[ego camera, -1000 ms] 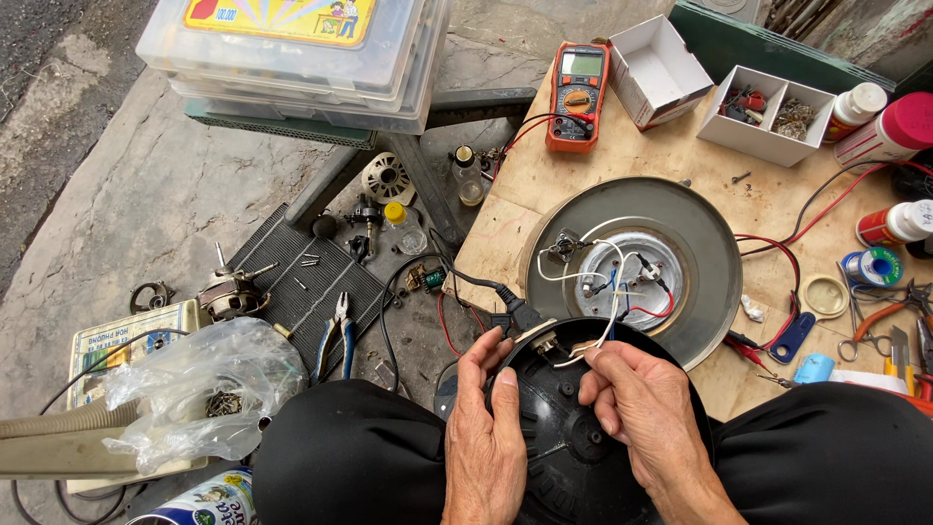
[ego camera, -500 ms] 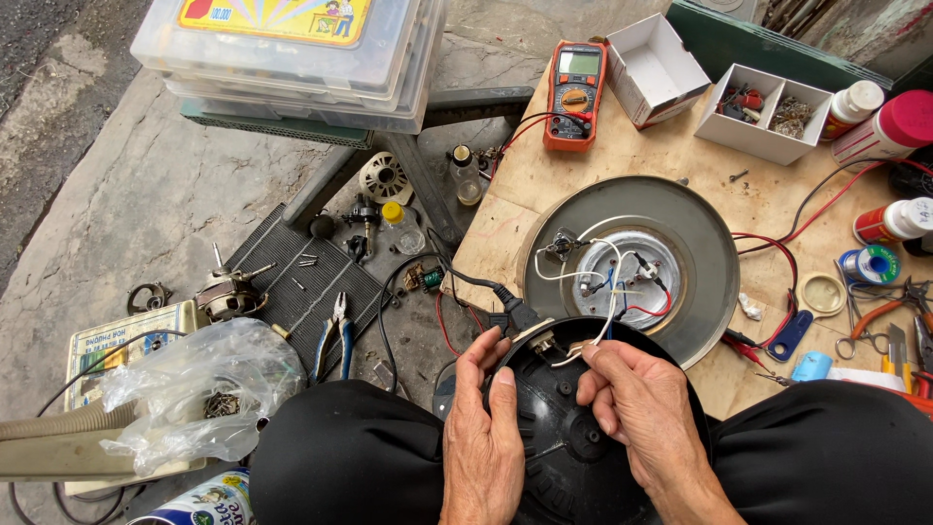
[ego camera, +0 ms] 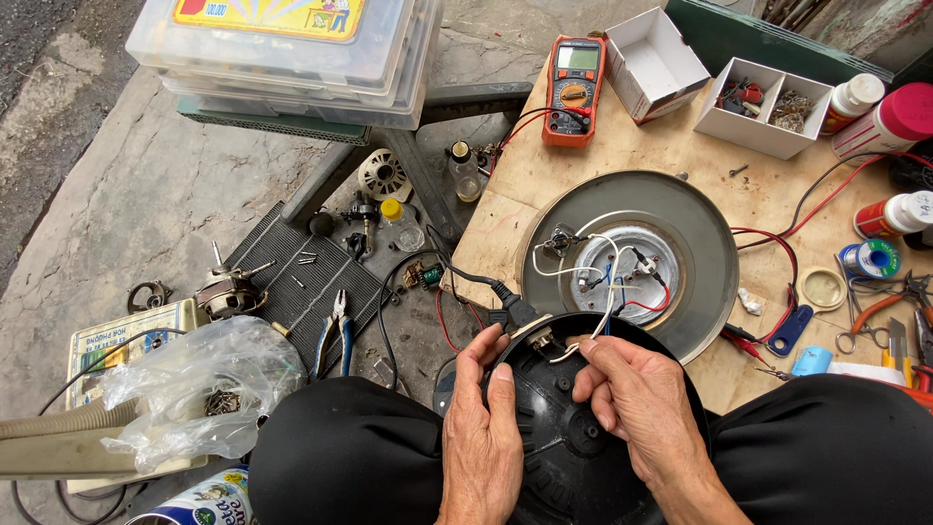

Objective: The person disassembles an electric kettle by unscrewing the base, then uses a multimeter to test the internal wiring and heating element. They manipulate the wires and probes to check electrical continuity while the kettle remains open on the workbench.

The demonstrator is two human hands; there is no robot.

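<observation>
My left hand is clamped on the rim of the black appliance base in my lap; my right hand pinches the white wires running to the heating plate. A hard tug could, I judge, tear them off their terminals. The plywood bench holds a multimeter and glue bottles; cracked concrete floor lies beside it.
</observation>
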